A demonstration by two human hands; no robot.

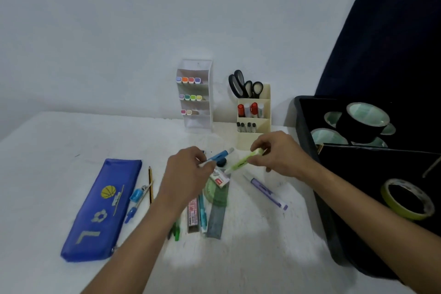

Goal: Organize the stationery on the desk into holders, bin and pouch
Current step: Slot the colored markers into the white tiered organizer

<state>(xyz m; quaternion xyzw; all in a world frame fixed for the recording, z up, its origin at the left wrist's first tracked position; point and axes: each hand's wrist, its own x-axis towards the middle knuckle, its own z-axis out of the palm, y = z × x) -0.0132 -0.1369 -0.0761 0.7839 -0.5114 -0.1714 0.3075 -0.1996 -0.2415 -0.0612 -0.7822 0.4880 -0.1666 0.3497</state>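
My left hand (188,174) pinches a blue highlighter (218,156) above the middle of the desk. My right hand (281,154) grips a light green highlighter (243,160) just to its right. Below them lie a purple highlighter (266,191), a small staple box (220,178), a green round object (216,194), a metal ruler (218,217), a pink lead case (192,215) and pens. A blue pouch (100,210) lies at the left, with a pencil (150,184) and blue compass (137,198) beside it. The clear marker holder (200,124) and cream holder (257,137) stand at the back.
A black bin (307,131) at the right holds several tape rolls, among them a black roll (364,124) and a yellow roll (405,198). Scissors (245,85) and markers stand in the cream holder. A dark curtain hangs at the far right. The wall is close behind the holders.
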